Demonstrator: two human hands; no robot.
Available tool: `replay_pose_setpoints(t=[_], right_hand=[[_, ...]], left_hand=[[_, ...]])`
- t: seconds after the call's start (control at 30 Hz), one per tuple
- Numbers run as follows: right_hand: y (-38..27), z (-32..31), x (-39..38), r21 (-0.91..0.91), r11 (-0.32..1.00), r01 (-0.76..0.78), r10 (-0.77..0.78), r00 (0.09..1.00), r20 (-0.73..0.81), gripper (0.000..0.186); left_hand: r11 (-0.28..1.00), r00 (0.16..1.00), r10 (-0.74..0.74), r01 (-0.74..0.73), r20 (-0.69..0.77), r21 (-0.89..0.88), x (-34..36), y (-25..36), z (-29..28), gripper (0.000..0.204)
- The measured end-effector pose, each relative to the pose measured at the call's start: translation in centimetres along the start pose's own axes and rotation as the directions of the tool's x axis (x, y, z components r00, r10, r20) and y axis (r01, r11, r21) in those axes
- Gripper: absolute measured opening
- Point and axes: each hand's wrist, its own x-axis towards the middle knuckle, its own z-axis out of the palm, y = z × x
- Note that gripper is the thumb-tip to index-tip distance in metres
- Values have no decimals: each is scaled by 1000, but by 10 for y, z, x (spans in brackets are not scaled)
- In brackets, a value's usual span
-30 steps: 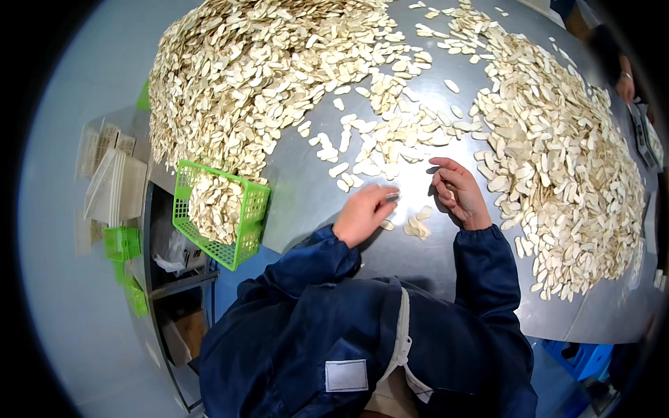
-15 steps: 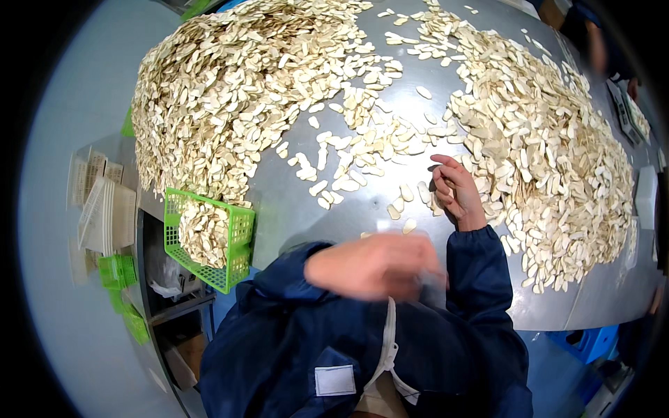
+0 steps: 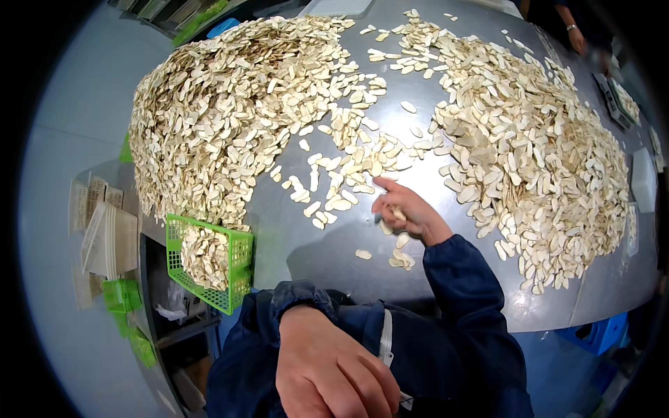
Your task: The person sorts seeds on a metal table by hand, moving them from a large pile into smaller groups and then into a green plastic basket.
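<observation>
My right hand [image 3: 410, 214] is low over the steel table, index finger stretched forward and the other fingers curled, with a pale, flat, oval dried slice [image 3: 398, 214] showing between them. A few loose slices [image 3: 402, 259] lie just below it. In front of its fingertip spreads a thin scatter of slices [image 3: 348, 157]. My left hand [image 3: 331, 369] is close to my chest at the lower edge, back upward, fingers bent together. Its fingertips are hidden, so whatever they hold does not show. The exact kind of slice cannot be told.
Large slice heaps cover the table's left [image 3: 209, 111] and right [image 3: 536, 153]. A green basket [image 3: 240, 268] holding slices sits tilted at the left edge. White baskets [image 3: 111, 237] are stacked beyond it. A blue crate [image 3: 596, 334] stands lower right. Another person's hand [image 3: 577, 40] shows top right.
My right hand has moved left and slightly toward me, to the scattered slices. My left hand has come down from mid-body to the lower edge. A slice now lies apart on the bare steel.
</observation>
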Motion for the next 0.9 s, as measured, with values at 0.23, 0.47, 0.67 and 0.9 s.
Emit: replay_pose_setpoints(t=[0.23, 0.47, 0.67, 0.9], right_hand=[[-19, -27, -25, 76, 953, 294, -287, 953, -100, 54], [12, -21, -72, -607, 713, -352, 577, 785, 223, 35], [4, -22, -65, -317, 944, 93, -171, 958, -229, 36], [17, -27, -55, 37, 974, 222, -219, 973, -70, 37]], left_hand=[[763, 816, -549, 577, -179, 291, -49, -7, -48, 22], [-284, 401, -256, 839, -880, 464, -166, -62, -190, 24], [-389, 396, -209, 805, -894, 447, -177, -77, -202, 13], [-196, 298, -289, 912, -910, 361, -157, -67, -171, 12]])
